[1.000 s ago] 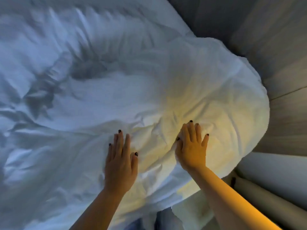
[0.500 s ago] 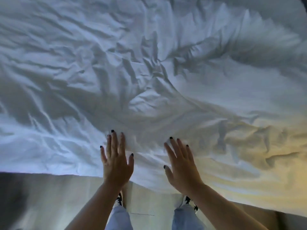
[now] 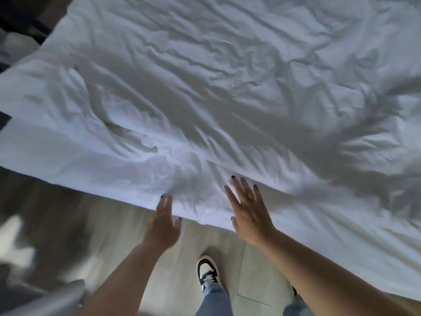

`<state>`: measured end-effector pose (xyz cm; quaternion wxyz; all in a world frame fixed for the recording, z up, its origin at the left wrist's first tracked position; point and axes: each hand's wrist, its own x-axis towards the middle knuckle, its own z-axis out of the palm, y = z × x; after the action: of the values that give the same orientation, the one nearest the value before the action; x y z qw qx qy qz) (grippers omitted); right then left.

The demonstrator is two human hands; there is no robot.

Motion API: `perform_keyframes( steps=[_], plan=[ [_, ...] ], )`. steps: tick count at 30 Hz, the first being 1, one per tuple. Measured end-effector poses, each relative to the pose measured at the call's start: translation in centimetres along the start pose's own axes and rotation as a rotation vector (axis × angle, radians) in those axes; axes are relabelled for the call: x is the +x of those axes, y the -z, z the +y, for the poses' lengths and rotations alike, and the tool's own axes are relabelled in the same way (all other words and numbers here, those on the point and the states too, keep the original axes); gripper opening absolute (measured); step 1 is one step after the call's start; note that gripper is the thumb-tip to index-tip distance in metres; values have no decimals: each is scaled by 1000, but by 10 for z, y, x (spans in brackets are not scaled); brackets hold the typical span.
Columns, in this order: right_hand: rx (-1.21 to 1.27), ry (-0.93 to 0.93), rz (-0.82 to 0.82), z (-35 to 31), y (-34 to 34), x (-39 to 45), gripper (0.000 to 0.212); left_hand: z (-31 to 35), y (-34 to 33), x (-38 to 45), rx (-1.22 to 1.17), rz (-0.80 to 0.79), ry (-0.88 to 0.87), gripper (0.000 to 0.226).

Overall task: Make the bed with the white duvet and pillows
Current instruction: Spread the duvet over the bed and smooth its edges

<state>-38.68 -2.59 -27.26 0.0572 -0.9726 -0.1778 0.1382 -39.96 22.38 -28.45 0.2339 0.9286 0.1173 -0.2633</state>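
Observation:
The white duvet [image 3: 227, 87] lies spread and wrinkled over the bed, filling most of the head view; its near edge runs diagonally from the left down to the lower right. My left hand [image 3: 163, 224] is at that near edge with fingers straight, fingertips touching the fabric. My right hand [image 3: 248, 208] lies flat on the duvet just inside the edge, fingers spread. Neither hand holds anything. No pillow shows.
Pale wood floor [image 3: 114, 224] runs along the bed's near side, where my black-and-white shoe [image 3: 208, 273] stands. A blurred grey object [image 3: 45, 299] is at the bottom left. Dark furniture [image 3: 20, 21] sits beyond the bed's far left corner.
The view has swung left along the bed, from a duvet corner to its long edge. Both hands have slid back toward the near edge, still flat on the fabric.

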Motion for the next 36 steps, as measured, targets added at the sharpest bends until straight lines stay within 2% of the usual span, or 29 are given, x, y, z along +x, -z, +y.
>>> perform_keyframes(
  steps=[5,9,12,14,17,19,20,21,22,24,25,27,29,30,32,34,36],
  plan=[
    [-61,-125,-6,-44,20,89,101,-53,57,11,-221,-4,119,71],
    [-85,-117,-58,-64,29,142,99,-70,81,28,-453,19,180,70],
    [-108,-117,-63,-82,45,179,96,-69,103,56,-583,81,215,82],
    [2,-104,-127,-97,54,199,86,-63,122,80,-661,134,250,93],
    [310,-76,-426,-113,66,232,63,-58,158,128,-798,216,307,110],
    [398,-99,-397,-106,77,263,59,-58,185,170,-889,206,414,127],
    [445,-127,-387,-99,89,279,59,-59,198,190,-906,198,530,131],
    [516,-144,-410,-92,105,291,61,-59,210,206,-904,204,638,125],
    [572,-144,-427,-84,123,302,62,-58,223,219,-910,228,683,105],
    [577,-152,-440,-68,167,318,64,-50,250,228,-1007,381,607,44],
    [569,-194,-445,-61,190,323,61,-44,265,229,-1079,441,541,27],
    [558,-295,-500,-56,234,327,48,-36,299,220,-1236,508,385,24],
    [550,-350,-611,-65,259,322,47,-36,325,205,-1384,505,246,42],
    [530,-367,-679,-79,263,320,45,-44,337,199,-1408,497,230,50],
    [472,-333,-818,-108,256,308,37,-65,337,185,-1407,490,285,52],
    [450,-241,-910,-146,234,298,41,-92,332,171,-1371,480,376,44],
    [573,-225,-878,-191,203,295,53,-123,319,156,-1310,483,526,38]
  ],
)
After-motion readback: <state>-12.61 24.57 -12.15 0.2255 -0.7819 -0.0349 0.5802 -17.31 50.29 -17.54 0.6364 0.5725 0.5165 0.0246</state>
